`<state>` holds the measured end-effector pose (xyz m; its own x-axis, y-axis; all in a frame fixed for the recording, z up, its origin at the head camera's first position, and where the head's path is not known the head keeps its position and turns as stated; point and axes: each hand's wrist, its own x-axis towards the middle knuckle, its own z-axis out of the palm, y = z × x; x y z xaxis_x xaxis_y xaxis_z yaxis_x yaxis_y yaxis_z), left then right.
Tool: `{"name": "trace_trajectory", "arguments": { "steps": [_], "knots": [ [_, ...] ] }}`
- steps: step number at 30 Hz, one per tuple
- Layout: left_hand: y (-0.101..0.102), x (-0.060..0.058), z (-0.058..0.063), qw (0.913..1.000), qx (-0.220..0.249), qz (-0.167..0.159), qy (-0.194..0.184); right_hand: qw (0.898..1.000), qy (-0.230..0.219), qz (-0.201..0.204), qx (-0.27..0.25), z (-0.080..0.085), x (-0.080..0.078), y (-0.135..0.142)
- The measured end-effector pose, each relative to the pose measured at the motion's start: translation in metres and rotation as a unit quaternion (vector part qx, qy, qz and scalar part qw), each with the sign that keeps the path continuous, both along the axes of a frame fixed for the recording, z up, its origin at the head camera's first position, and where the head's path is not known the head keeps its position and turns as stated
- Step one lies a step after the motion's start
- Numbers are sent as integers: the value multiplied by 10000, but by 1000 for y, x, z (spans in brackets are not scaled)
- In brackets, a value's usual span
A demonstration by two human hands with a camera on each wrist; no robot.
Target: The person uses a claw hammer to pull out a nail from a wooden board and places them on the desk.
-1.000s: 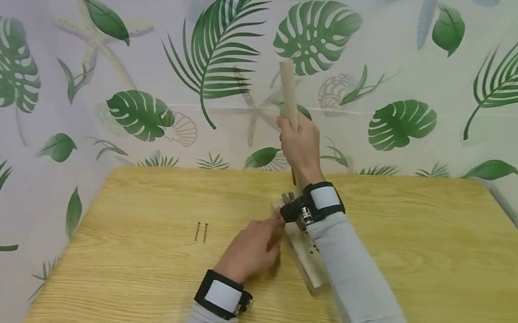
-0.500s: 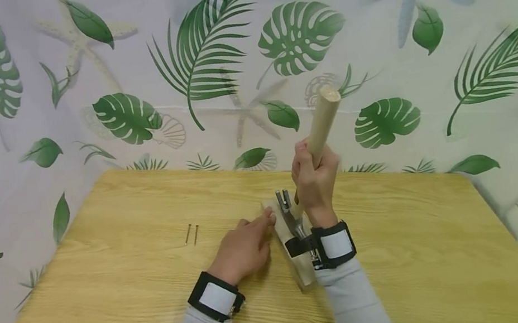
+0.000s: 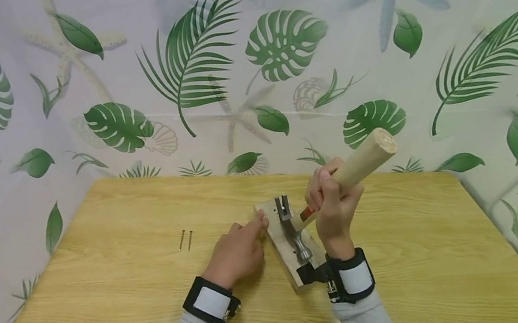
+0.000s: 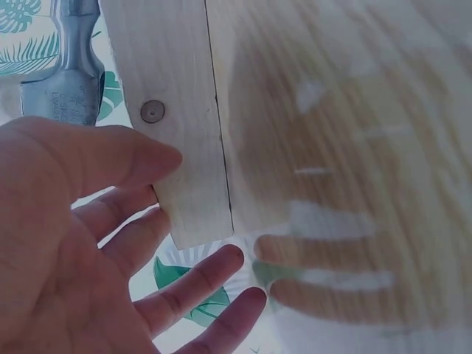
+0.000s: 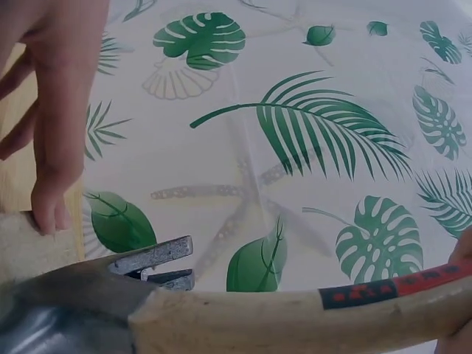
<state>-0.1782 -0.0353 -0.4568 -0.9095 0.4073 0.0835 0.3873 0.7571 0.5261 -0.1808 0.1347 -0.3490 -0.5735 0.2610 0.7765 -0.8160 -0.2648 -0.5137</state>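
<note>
My right hand [image 3: 334, 203] grips the wooden handle of a claw hammer [image 3: 297, 240]. The hammer's steel head overlaps the top of a pale wooden block [image 3: 281, 257], claw toward the far end, and the handle slants up to the right. In the right wrist view the forked claw [image 5: 158, 265] shows close up. My left hand [image 3: 238, 252] pinches the block's far left corner. The left wrist view shows the thumb [image 4: 147, 158] against the block's side, with two fingers behind the edge and the others extended. Small dark holes or nail heads dot the block's top.
Two loose nails [image 3: 185, 240] lie side by side on the wood-grain table [image 3: 132, 294], left of the left hand. Beyond the table's far edge hangs a white sheet [image 3: 217, 151] printed with leaves and starfish.
The hammer's handle has swung from upright down to the right and toward me, uncovering its head over the block. My right hand came down with it; my left stays at the block's corner.
</note>
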Motion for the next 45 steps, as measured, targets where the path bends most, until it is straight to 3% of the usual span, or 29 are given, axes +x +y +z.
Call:
{"name": "trace_trajectory", "arguments": {
  "steps": [10,15,18,21,24,28,36,45],
  "knots": [
    [-3,0,-5,9995,308,-121,-15,9999,-93,23,-73,-1,4,8],
    [-4,-3,0,9990,422,-106,80,9997,-198,133,23,7,8,13],
    [-2,-6,4,9969,758,-96,168,9996,-233,153,81,15,13,16],
    [4,-5,9,9882,1506,-291,23,9997,-196,147,17,25,20,19],
    [10,-3,15,9731,2191,-687,-209,9995,-238,222,-58,33,27,20],
    [16,0,20,9643,2455,-962,-243,9989,-296,359,-74,40,33,21],
    [16,0,14,9668,2427,-773,-182,9979,-278,547,206,37,34,15],
    [20,-1,14,9612,2662,-464,556,9976,-136,662,123,36,34,16]
  ]
}}
